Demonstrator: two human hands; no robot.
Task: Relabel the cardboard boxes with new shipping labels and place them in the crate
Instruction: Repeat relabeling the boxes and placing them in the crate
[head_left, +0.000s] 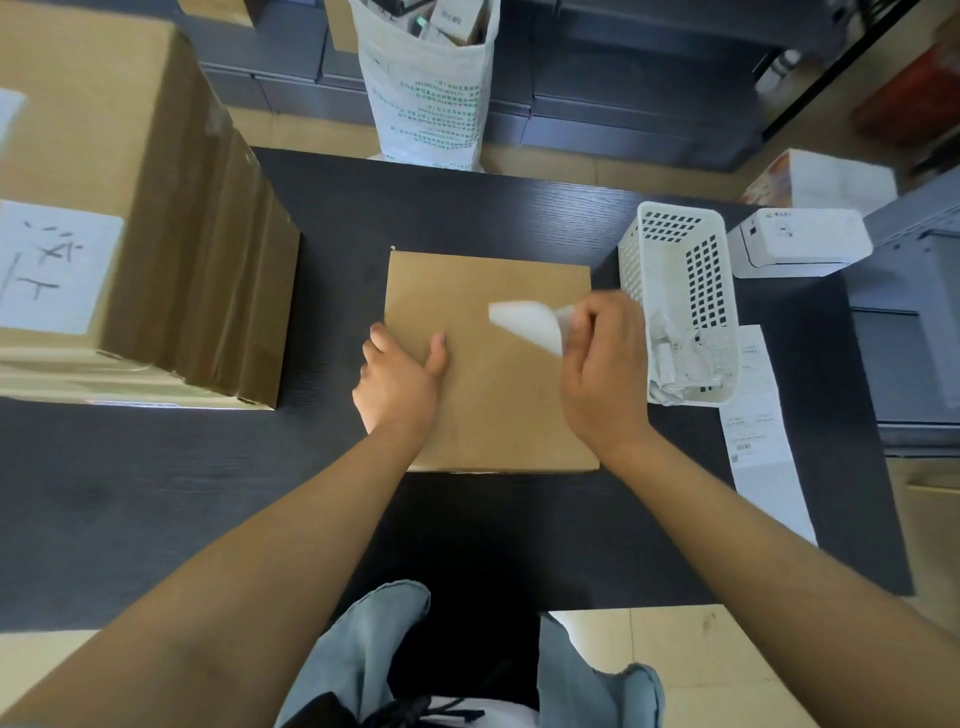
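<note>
A flat brown cardboard box (498, 395) lies in the middle of the dark table. My left hand (397, 379) grips its left edge, thumb on top and fingers down the side. My right hand (602, 358) pinches a white label (524, 325), which is blurred and lifted above the box's right half. A strip of printed shipping labels (758, 431) lies on the table to the right of the box.
A white perforated basket (680, 291) holding crumpled paper stands right of the box, with a white label printer (800, 244) behind it. Large cardboard boxes (130, 208) fill the table's left side. A white sack (431, 93) of packages stands beyond the dark table (156, 493).
</note>
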